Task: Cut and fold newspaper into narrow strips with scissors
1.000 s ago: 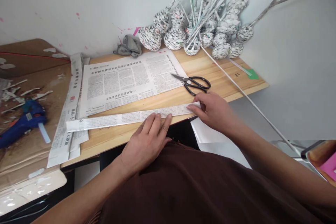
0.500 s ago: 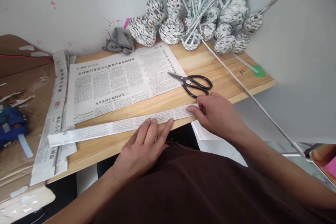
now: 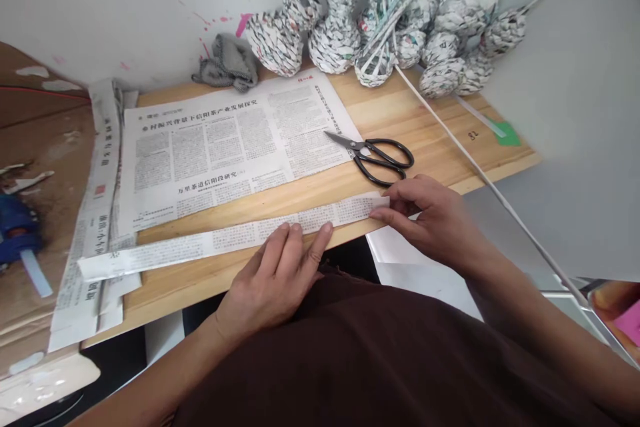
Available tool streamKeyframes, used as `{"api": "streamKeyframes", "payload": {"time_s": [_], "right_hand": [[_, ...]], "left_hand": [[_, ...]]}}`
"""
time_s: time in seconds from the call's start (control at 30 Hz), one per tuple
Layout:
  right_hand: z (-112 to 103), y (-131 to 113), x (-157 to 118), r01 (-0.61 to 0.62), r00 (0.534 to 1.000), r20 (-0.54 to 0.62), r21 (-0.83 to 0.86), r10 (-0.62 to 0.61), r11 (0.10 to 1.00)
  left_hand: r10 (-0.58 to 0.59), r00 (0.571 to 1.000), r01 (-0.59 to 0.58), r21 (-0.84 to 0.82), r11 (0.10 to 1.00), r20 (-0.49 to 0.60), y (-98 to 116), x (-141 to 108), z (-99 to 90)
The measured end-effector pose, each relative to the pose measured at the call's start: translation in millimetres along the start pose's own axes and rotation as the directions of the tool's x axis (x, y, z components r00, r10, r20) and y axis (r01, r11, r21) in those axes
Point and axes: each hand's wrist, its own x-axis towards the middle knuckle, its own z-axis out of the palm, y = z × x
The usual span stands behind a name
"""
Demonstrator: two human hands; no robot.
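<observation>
A long folded newspaper strip (image 3: pixel 185 248) lies along the front edge of the wooden table. My left hand (image 3: pixel 280 267) rests on its lower edge near the middle, fingers spread and flat. At the strip's right end, my right hand (image 3: pixel 425 220) pinches the corner between thumb and fingers. Black-handled scissors (image 3: pixel 377 155) lie just beyond my right hand, blades pointing left over the corner of a flat newspaper sheet (image 3: pixel 225 153). That sheet lies behind the strip.
Woven paper gourd shapes (image 3: pixel 333 43) stand along the wall, beside a grey cloth (image 3: pixel 227 63). A long thin paper rod (image 3: pixel 475 163) slants across the right side. More newspaper strips (image 3: pixel 93 213) lie at left, near a blue glue gun (image 3: pixel 19 230) on cardboard (image 3: pixel 55 147).
The view has shifted slightly. My right hand has moved a little right along the strip's end, and its fingers have lifted somewhat, showing more of the corner. My left hand has stayed almost still.
</observation>
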Motion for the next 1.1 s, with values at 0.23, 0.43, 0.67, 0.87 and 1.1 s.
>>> {"api": "streamKeyframes", "payload": {"time_s": [0.23,0.43,0.67,0.87,1.1], "right_hand": [[7,-10,4,0.024,0.998,-0.043,-0.253,-0.036,0.967],[8,-17,13,-0.031,0.995,0.070,-0.438,0.068,0.898],[6,-22,20,-0.093,0.979,0.114,-0.483,0.168,0.870],[14,-13,15,-0.134,0.990,-0.012,-0.429,0.143,0.893],[5,-4,5,-0.054,0.998,-0.039,-0.143,0.049,0.988]], "left_hand": [[-0.009,1.000,0.009,0.041,0.999,0.010,1,0,-2.5],[-0.034,0.998,0.032,0.042,0.999,0.060,2,1,-5.9],[-0.019,0.996,0.020,-0.011,1.000,0.090,-1,3,-6.7],[-0.002,0.994,0.004,-0.013,1.000,0.109,1,6,-7.5],[-0.005,0.994,0.009,-0.038,0.999,0.106,3,7,-6.2]]}}
